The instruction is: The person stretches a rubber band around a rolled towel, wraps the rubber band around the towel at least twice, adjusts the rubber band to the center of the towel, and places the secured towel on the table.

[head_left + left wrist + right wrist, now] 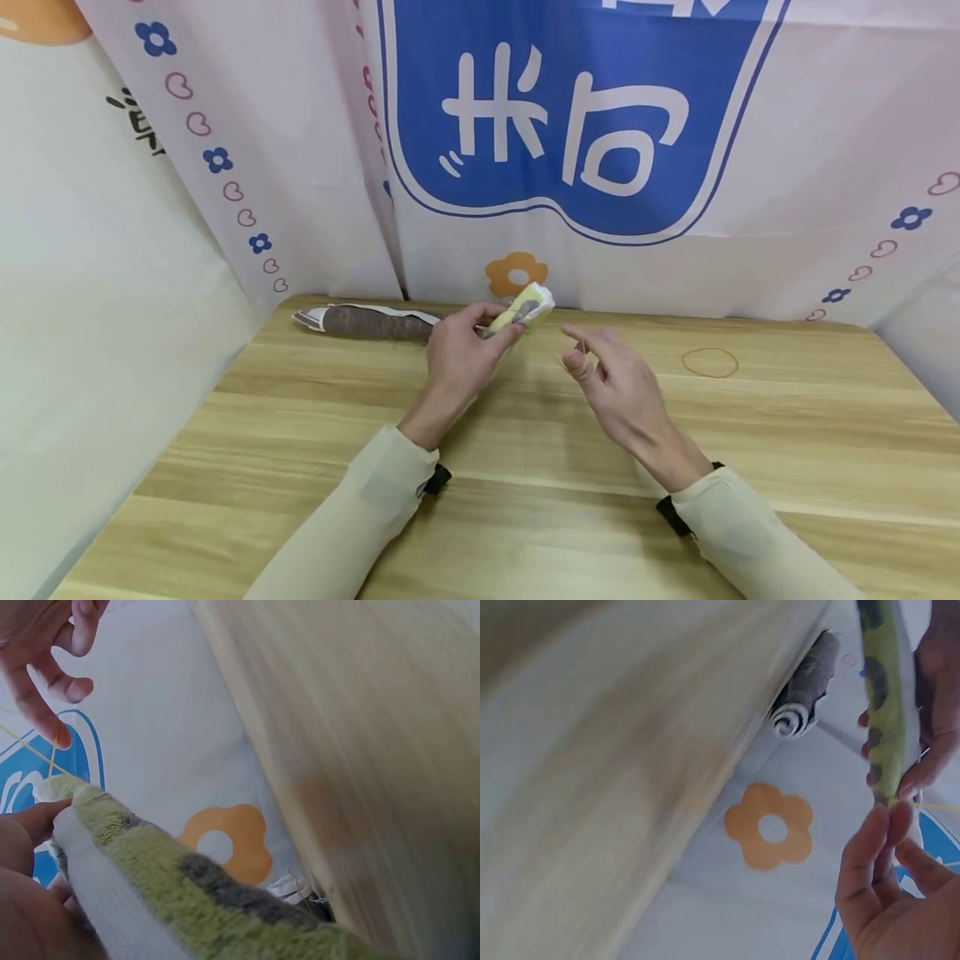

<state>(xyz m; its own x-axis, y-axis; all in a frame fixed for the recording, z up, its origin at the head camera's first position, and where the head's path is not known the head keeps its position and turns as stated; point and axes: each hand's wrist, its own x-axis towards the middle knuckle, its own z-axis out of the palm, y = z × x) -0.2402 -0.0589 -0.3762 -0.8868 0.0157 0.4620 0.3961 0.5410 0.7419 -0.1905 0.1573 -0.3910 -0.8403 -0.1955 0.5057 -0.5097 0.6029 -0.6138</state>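
Observation:
My left hand (459,354) grips a rolled towel (516,312), fuzzy yellow-green with grey spots and a white side. The roll is held off the table, its white end pointing up and right in the head view. Just to its right is my right hand (621,387), thumb and forefinger bent close together on a thin yellow rubber band (34,749). In the left wrist view the band stretches in straight strands by the roll's end. Left fingers lie round the roll close to that end.
Along the table's back left edge lies a brown rolled towel (375,323) with white trim. Another rubber band (711,377) rests on the wooden table (525,533), right of my right hand. A printed cloth (795,167) hangs behind the table's back edge.

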